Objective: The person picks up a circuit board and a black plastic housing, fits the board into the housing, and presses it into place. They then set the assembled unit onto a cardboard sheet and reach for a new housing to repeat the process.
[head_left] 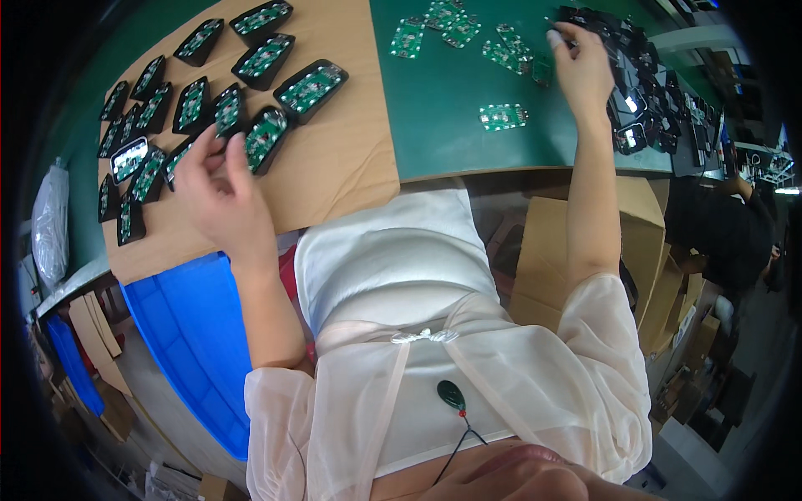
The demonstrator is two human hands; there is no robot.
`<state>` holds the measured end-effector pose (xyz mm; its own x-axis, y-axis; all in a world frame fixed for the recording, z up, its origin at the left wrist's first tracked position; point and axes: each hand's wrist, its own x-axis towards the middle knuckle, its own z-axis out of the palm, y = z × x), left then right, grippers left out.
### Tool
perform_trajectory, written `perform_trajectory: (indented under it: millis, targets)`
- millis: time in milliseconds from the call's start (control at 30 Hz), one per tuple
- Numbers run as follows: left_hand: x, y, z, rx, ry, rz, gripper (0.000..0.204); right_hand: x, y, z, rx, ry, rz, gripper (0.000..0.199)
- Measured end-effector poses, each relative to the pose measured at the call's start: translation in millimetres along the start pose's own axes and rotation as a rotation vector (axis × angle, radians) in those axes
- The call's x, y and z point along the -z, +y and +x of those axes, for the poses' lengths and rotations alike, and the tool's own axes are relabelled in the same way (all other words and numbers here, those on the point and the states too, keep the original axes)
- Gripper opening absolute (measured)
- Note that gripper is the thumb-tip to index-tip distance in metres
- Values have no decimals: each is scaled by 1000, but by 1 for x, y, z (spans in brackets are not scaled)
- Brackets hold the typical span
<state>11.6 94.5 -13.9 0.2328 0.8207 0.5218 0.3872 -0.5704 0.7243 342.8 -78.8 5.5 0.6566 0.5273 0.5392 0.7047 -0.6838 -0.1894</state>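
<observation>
My left hand (224,188) is over the brown cardboard sheet (351,159), slightly blurred, thumb and fingers apart. It is right among several black plastic housings, each with a green circuit board in it. One such housing (266,139) stands beside the thumb; another, partly hidden, lies at the fingertips. No object shows between the fingers. My right hand (585,71) reaches to the far right, thumb and index finger drawn together at the left edge of a heap of black housings (639,92). What the fingertips pinch, if anything, is too small to make out.
Loose green circuit boards (459,29) lie on the green table mat (434,125), with a single board (504,117) nearer me. A blue bin (192,334) is below the table at left; cardboard boxes (543,250) stand below at right. Another person (727,225) is at far right.
</observation>
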Motion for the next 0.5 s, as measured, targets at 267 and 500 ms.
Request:
perform_trajectory:
  millis: [267,500]
  targets:
    - [13,11,-9,-204,186,-70,22,-4,64,29,261,-44,-488,41]
    - [4,37,-40,-446,-39,-292,28,-11,73,22,446,-68,-440,23]
